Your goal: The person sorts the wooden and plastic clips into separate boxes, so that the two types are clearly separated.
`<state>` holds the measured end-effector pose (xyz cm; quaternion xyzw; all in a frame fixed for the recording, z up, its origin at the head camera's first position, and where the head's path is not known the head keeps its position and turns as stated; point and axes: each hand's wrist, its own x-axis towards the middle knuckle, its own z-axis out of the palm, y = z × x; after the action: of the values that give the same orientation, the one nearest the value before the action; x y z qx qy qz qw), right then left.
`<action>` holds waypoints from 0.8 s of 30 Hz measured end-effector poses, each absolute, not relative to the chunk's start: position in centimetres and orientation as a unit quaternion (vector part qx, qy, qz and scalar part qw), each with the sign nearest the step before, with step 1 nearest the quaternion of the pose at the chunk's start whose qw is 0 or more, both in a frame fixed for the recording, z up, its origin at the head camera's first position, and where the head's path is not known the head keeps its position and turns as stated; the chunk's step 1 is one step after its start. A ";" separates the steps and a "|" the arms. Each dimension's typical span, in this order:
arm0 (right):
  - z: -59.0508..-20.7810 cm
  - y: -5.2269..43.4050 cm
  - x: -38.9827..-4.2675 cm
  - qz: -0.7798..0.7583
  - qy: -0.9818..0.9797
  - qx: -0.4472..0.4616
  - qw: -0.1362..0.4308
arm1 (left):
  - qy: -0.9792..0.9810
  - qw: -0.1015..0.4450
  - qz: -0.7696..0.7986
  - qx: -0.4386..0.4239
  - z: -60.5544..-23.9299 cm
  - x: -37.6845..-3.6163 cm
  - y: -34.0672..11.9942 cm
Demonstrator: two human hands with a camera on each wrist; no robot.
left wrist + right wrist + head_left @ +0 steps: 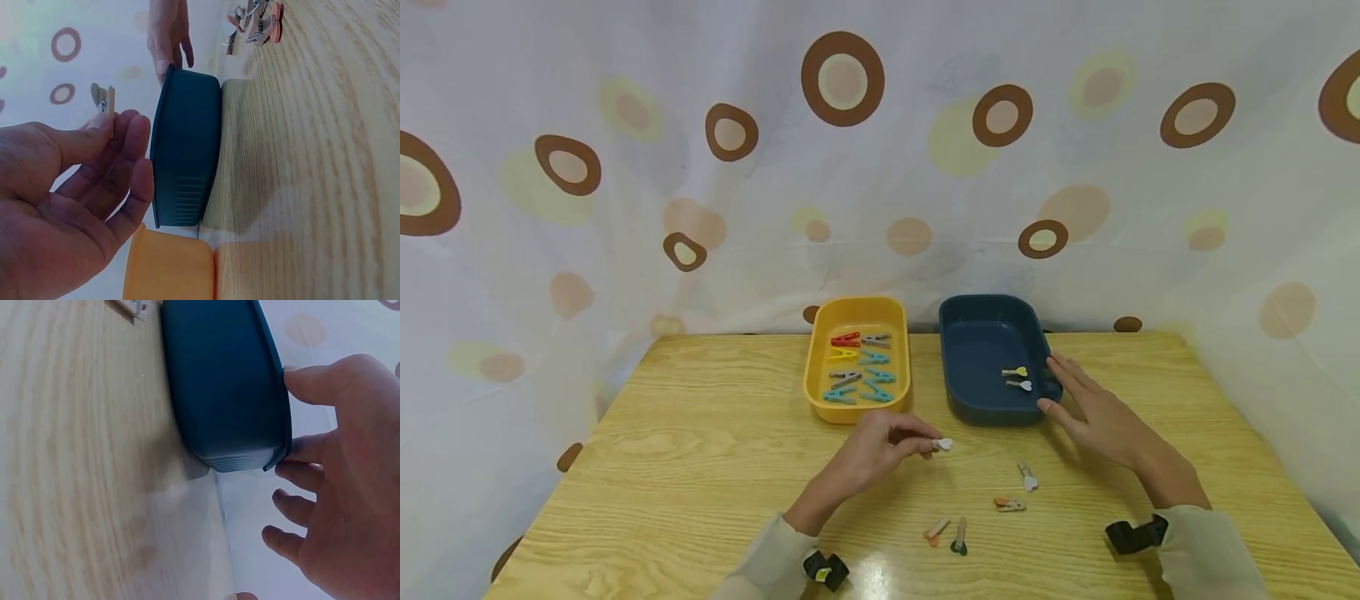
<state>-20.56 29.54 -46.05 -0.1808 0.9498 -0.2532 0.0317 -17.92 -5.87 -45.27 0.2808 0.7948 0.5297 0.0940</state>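
- Dark blue, rounded-rectangle plastic tray (981,354): open overhead; bare floor at its left and back, two wooden heart-ended clips (1025,385) near its right wall.
- Left of it: narrow gap, then a yellow plastic tray (861,312).
- Its right front corner: blocked by the right hand (1101,417).
- Front left of it: left hand (874,454) in the way.
- In front: four loose wooden clips (1030,482), bare wood between.
- Close behind: pale cloth (917,192) with brown rings.

White-heart clip (945,445) in left fingers (133,139), navy bin (983,354) at right fingers (294,509), yellow bin (858,313) beyond left fingers. Counter (700,425): yellowish woodgrain. Backdrop (910,171): white, brown-ringed.
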 end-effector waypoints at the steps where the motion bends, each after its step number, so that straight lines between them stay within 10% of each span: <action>1: -46.0 29.6 -20.6 -0.253 0.950 -0.181 0.031 | 0.799 0.090 0.525 0.280 -45.2 -18.0 -5.9; 24: -46.1 30.1 -20.8 -0.272 0.943 -0.190 0.030 | 0.835 -0.026 0.492 0.245 -43.9 -19.0 -4.1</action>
<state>-20.81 30.10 -46.11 -0.1895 0.9428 -0.2725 0.0305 -19.03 -4.06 -43.91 0.2454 0.8346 0.4925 -0.0260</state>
